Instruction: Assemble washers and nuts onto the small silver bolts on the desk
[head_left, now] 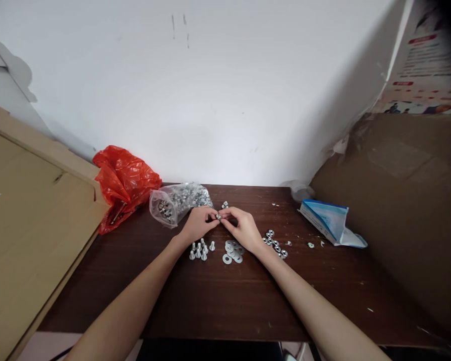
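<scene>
Fingertips of my left hand (200,222) and my right hand (243,228) meet around a small metal fastener (218,216) above the dark table. Both hands are closed on it, and the fingers partly hide it. Just behind them stands a small bolt assembly (225,205). Several silver bolts (199,254) stand upright in front of my left hand. Flat washers (227,259) lie overlapping in front of my right hand. Beside my right wrist are several nuts (277,248), some partly covered by the forearm.
A clear bag of metal fasteners (184,197) lies behind my left hand, beside a red plastic bag (126,175). Cardboard (33,220) borders the left side. At right are a blue and white pouch (328,220) and a large brown box (406,200).
</scene>
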`<state>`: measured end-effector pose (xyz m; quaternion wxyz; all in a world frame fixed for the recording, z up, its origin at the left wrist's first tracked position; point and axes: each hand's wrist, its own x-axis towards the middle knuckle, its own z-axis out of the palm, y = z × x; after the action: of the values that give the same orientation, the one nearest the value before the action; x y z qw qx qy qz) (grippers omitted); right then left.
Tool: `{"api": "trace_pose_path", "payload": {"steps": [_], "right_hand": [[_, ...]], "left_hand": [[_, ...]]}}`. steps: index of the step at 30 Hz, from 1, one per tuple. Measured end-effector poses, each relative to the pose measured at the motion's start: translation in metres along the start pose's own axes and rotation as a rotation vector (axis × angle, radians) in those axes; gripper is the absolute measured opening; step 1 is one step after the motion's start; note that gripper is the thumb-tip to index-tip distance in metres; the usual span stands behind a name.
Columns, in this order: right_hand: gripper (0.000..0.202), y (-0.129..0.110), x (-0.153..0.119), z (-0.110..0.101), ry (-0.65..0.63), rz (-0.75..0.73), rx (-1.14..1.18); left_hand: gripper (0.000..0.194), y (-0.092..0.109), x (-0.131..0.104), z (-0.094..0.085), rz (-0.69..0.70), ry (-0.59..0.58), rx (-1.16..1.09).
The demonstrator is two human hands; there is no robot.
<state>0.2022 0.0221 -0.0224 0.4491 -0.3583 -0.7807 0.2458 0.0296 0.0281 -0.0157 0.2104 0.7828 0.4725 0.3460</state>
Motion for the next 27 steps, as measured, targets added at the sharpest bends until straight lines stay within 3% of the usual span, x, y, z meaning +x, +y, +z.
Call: {"api": "trace_pose_path", "payload": {"steps": [3,6,10,13,17,20,24,27], "right_hand": [[0.017,-0.001,0.003,-0.015,0.001,-0.007,-0.137],[0.017,0.005,0.005,-0.047,-0.012,0.07,-0.188],[0.023,0.023,0.001,-0.092,-0.121,0.248,-0.111],[0.022,0.03,-0.005,-0.11,-0.194,0.378,-0.055],[0.027,0.023,-0.011,-0.118,-0.412,0.587,-0.017],[0.033,0.016,-0.012,-0.121,-0.504,0.7,-0.011],[0.035,0.011,-0.014,-0.121,-0.625,0.775,0.015],[0.035,0.012,-0.014,-0.117,-0.646,0.774,0.005]], "left_hand": [[0.026,-0.001,0.0,-0.001,-0.02,-0.006,-0.033],[0.037,0.001,0.0,-0.003,-0.022,-0.015,-0.038],[0.029,0.004,-0.002,-0.003,-0.015,-0.017,-0.04],[0.023,0.005,-0.002,-0.001,-0.019,-0.003,-0.032],[0.022,0.005,-0.002,-0.001,-0.019,-0.008,-0.02],[0.022,0.004,-0.001,-0.002,-0.018,-0.006,-0.004],[0.023,0.002,-0.001,-0.002,-0.006,-0.01,0.017],[0.023,0.003,0.0,-0.003,-0.004,-0.017,0.029]]}}
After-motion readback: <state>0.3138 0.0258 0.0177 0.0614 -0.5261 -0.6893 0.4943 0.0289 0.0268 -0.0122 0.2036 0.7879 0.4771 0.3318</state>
